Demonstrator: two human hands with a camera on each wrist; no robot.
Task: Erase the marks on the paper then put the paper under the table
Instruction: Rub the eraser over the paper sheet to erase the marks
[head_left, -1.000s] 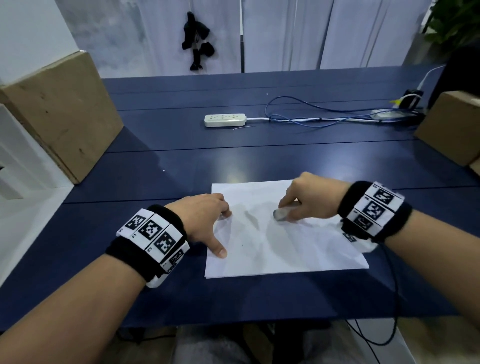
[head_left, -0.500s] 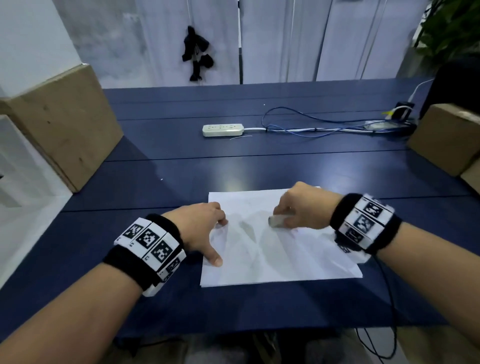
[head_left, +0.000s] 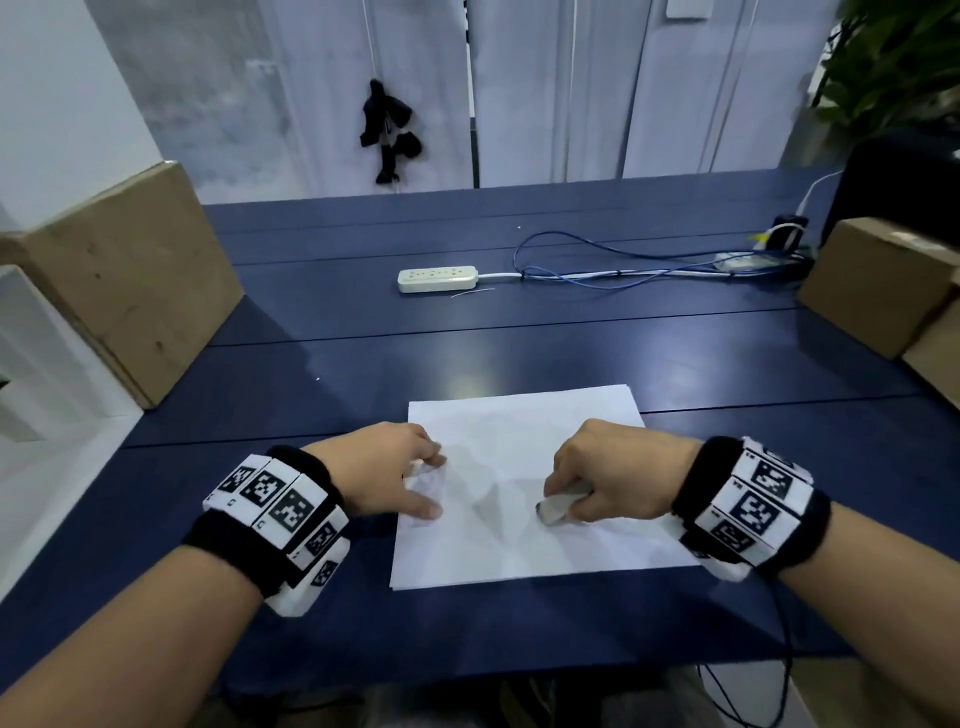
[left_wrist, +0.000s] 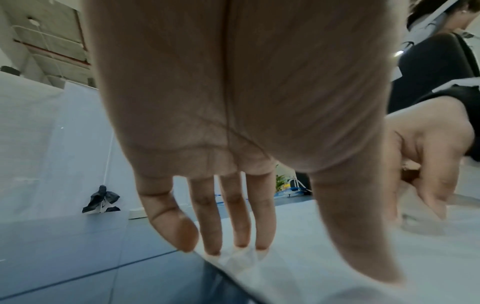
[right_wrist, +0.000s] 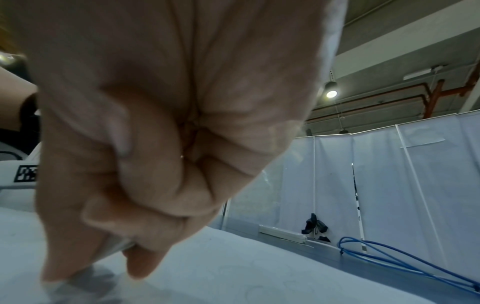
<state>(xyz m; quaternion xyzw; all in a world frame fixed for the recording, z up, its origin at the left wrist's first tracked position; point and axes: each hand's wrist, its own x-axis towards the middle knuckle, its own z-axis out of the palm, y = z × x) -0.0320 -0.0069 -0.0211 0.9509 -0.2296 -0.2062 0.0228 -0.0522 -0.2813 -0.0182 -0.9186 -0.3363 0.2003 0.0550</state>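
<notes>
1. Head view: paper (head_left: 524, 499) lies at the worktop's (head_left: 519, 332) 6 o'clock edge.
2. Left hand (head_left: 384, 475) presses it, fingers straight.
3. Right hand (head_left: 608, 478) grips eraser (head_left: 558, 506); short, light strokes should avoid creasing.

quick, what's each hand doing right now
Left hand: open, straight fingers pressing the left edge of the paper.
Right hand: closed around the eraser, its tip on the paper.
</notes>
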